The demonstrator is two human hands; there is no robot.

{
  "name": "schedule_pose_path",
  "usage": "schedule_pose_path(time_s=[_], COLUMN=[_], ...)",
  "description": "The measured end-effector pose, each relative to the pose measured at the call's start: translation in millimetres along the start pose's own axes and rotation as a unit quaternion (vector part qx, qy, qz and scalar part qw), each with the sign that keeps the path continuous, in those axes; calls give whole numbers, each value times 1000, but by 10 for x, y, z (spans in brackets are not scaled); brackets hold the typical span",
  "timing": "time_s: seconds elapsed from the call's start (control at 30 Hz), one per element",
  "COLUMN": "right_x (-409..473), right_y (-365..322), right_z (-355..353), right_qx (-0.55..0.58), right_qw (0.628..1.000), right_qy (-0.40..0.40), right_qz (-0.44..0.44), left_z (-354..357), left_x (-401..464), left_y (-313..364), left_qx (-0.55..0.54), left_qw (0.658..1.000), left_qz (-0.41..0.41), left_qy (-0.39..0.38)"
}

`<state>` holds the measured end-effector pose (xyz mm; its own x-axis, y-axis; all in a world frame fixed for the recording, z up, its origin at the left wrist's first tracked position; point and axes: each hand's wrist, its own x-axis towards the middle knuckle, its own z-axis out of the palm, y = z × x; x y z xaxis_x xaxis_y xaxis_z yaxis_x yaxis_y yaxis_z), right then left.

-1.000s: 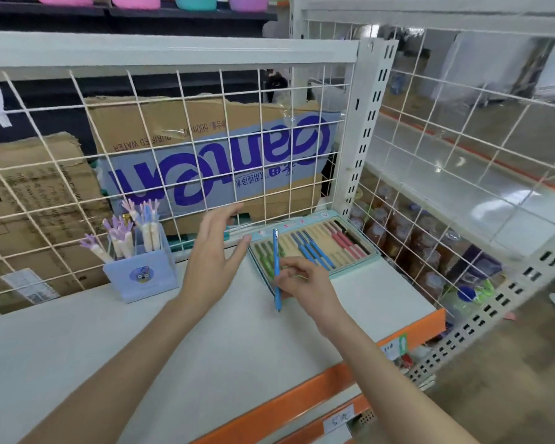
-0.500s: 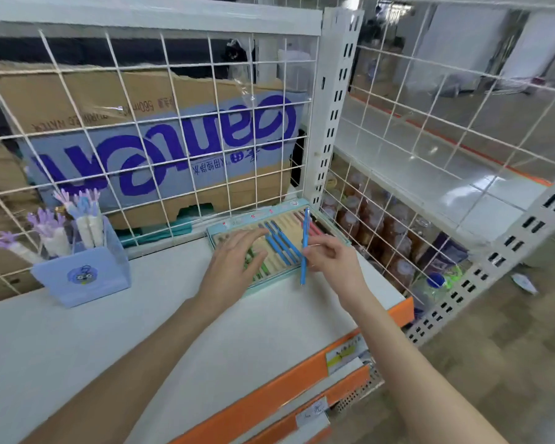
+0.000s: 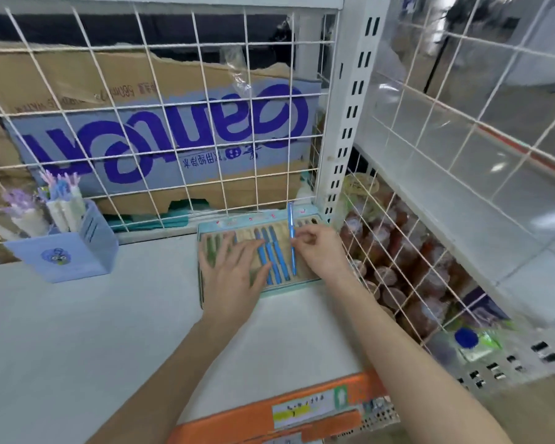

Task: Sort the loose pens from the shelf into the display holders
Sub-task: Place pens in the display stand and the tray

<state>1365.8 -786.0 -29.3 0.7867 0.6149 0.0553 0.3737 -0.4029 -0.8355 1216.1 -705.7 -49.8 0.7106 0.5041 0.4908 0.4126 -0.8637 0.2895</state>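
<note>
Partly hidden under the left hand, the display tray on the white shelf shows only some of its slots; green pens peek out between the spread, flat fingers, and the tray's right end is covered by the right hand. That hand pinches a blue pen between thumb and fingertips, its long axis running from near edge to back, the far end reaching past the tray's rear rim. Three more blue pens lie in slots just left of it, parallel. At the left, a light blue box holder stands with blurred purple-topped pens upright inside.
</note>
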Motion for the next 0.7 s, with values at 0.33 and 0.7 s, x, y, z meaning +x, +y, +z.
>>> schedule_pose_path(time_s=[0.33, 0.7], right_x=[-43, -32], right_y=[58, 178], right_z=[69, 98], right_qx=[-79, -75], right_qw=[996, 993], right_qy=[-38, -10], right_qz=[-8, -93], left_z=[345, 417], left_x=[-86, -137], left_y=[225, 185], left_qx=[75, 52], left_qw=[995, 993], left_qz=[58, 88], left_qy=[25, 51])
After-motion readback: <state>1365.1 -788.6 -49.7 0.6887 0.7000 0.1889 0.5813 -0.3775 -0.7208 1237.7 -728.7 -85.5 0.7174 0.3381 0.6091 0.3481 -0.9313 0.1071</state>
